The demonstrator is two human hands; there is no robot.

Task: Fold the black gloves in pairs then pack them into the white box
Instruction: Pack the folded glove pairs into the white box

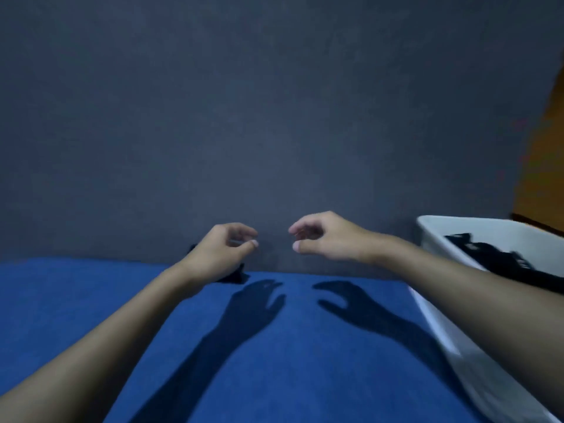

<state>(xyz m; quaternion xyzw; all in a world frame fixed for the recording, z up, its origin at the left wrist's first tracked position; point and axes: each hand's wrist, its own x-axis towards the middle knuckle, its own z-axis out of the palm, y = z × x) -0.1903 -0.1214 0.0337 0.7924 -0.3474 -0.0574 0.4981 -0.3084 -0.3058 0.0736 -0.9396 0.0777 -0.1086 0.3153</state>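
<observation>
Two hands, left hand [225,251] and right hand [323,236], hover over the blue cloth [91,285], loosely curled, empty.

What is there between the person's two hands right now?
Nothing: in the head view the gap between the left hand and right hand is bare, with only the grey wall behind it.

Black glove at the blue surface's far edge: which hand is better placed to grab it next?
Left, likely. The left hand hovers directly over the black glove, which peeks out under its wrist. The right hand is farther off, toward the white box. Both hold nothing.
</observation>
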